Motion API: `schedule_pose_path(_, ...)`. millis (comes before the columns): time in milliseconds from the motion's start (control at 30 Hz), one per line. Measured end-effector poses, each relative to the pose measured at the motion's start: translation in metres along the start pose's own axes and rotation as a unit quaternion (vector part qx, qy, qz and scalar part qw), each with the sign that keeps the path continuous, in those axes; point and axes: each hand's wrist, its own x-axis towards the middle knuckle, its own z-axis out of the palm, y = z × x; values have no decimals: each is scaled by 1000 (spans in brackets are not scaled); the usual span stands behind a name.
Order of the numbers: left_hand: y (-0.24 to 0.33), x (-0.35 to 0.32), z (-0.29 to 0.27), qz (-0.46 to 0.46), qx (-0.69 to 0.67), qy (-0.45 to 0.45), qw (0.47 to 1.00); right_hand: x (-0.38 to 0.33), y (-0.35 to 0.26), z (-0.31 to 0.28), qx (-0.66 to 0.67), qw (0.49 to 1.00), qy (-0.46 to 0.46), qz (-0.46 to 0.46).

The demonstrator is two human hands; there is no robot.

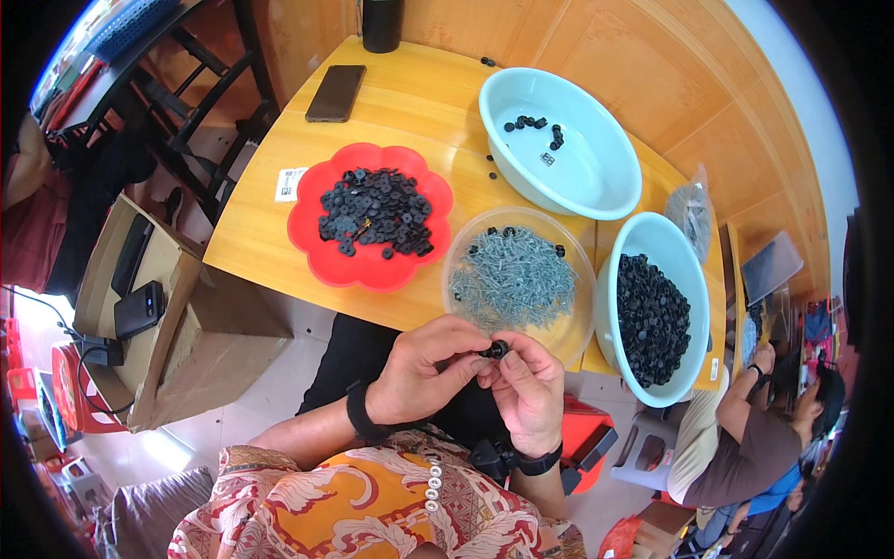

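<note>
One black piece (494, 349), clamped in the fingertips of both your left hand (424, 370) and your right hand (527, 389), by the near rim of the clear tub (557, 341). Screws (517, 279) in that tub (a few black bits among them). One red tray (308, 222), to its left: black discs (372, 210). Two pale blue basins: far basin (596, 168), few pieces; right basin (611, 326), heaped black parts (654, 321). One phone (335, 93) on your table (250, 233).

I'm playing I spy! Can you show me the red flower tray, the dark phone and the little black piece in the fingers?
Red flower tray (304, 224): head view, its bare left side.
Dark phone (336, 93): head view, middle of its face.
Little black piece (497, 349): head view, its visible middle.
</note>
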Motion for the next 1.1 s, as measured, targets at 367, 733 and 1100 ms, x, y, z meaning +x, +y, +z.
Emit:
schedule_pose_path(367, 0, -3, 1, 9, 55, 30, 998, 1, 2, 2, -12, 1000, 3, -16)
schedule_pose_path(733, 1, -1, 0, 29, 87, 26, 995, 2, 3, 1, -13, 1000, 14, -14)
schedule_pose_path(1100, -5, -3, -1, 39, 88, 8, 995, 3, 5, 1, -41, 998, 30, -33)
